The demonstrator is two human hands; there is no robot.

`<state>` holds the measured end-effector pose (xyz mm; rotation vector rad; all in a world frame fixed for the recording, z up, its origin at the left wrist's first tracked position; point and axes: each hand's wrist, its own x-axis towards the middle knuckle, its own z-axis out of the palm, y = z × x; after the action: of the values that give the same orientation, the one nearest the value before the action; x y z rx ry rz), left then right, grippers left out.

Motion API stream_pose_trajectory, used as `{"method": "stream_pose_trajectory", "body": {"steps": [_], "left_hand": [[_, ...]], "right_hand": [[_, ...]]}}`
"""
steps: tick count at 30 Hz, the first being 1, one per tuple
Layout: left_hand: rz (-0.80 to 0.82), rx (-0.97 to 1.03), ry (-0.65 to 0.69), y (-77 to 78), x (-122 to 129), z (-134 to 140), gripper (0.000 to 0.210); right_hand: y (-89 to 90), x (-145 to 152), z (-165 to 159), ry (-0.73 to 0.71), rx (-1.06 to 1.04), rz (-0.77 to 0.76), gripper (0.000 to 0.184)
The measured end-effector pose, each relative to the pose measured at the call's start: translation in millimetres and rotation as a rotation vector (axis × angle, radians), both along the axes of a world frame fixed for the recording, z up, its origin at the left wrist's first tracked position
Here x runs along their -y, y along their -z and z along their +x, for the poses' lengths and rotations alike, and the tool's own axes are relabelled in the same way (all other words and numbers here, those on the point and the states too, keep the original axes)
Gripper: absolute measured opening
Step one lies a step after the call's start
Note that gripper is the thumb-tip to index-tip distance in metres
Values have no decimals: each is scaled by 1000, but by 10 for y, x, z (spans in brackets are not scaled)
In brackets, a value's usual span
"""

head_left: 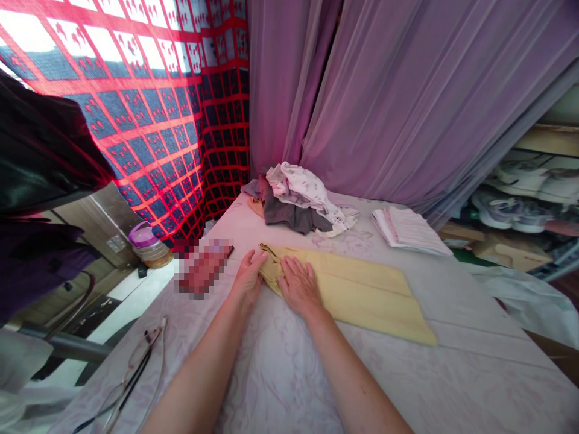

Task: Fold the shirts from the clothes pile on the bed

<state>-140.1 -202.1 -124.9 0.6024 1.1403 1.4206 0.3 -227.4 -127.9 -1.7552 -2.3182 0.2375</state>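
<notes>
A pair of pale yellow trousers (366, 286) lies folded lengthwise on the bed-like, cloth-covered surface (271, 374), the gathered waist end toward the left. At that end my left hand (249, 277) holds the edge of the waistband, its fingers partly hidden. My right hand (299, 283) rests flat on the fabric just beside it, fingers stretched out and holding nothing.
Rumpled clothes (294, 208) are heaped at the back. A folded striped cloth (409, 229) lies at the right. Left of my hands are a blurred red object (205, 268) and eyeglasses (136, 355) with cords. Shoes (515, 208) fill a rack at the right.
</notes>
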Motion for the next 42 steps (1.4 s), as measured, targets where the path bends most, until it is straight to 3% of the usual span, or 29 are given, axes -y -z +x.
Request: {"method": "stream_pose_trajectory", "body": {"steps": [4, 8, 16, 24, 29, 34, 38, 42], "left_hand": [[77, 118, 197, -39, 52, -4, 46], [150, 140, 309, -50, 97, 12, 51], [179, 101, 260, -25, 74, 67, 46], [216, 120, 274, -327, 104, 296, 51], [167, 69, 297, -542, 71, 544, 54], [61, -66, 307, -538, 101, 870, 58], [84, -348, 345, -387, 122, 1089, 54], [212, -810, 401, -331, 195, 1246, 50]], "right_hand": [[1, 6, 14, -8, -14, 4, 54], [-2, 11, 28, -18, -24, 12, 54], [-31, 13, 13, -8, -57, 29, 55], [-206, 2, 145, 22, -250, -6, 56], [-345, -42, 367, 32, -644, -32, 57], [-324, -133, 616, 172, -1261, -310, 52], [-268, -170, 805, 267, -1589, -514, 53], [-266, -154, 926, 349, -1689, -593, 37]]}}
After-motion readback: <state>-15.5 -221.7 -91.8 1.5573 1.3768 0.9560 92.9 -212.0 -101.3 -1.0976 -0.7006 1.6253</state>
